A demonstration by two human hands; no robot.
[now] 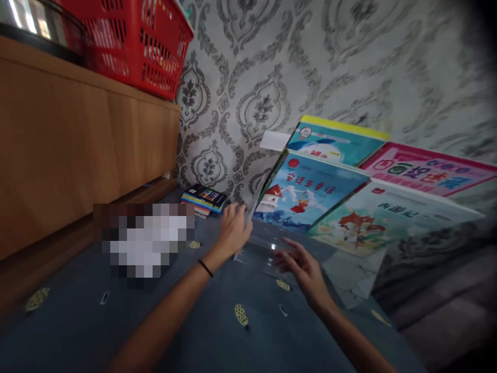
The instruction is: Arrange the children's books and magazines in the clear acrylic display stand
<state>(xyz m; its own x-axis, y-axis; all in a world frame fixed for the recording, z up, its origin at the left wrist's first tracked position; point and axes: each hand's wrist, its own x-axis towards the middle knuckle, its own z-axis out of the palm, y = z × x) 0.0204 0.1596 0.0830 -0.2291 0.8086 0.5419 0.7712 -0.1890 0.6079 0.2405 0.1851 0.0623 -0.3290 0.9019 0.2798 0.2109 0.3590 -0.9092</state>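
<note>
A clear plastic book stand (pixel 258 239) rests on the dark patterned cloth and holds several picture books in tiers. My left hand (pixel 235 228), with a black band on the wrist, closes its fingers on the stand's left side edge. In front of the stand, my right hand (pixel 302 265) is held with fingers apart and nothing visible in it. Nearest the hands is a blue book (pixel 310 191) with a red-roofed house. To its right stands a pale green book (pixel 361 223). Behind them are a teal book (pixel 330 139) with a yellow top and a pink book (pixel 427 168).
A small stack of books (pixel 204 199) lies against the patterned wall, left of the stand. A pixelated patch covers something on the cloth (pixel 240 342). At the left, a wooden cabinet (pixel 89 124) bears a red plastic basket (pixel 143 46) and a shiny metal container (pixel 34 26).
</note>
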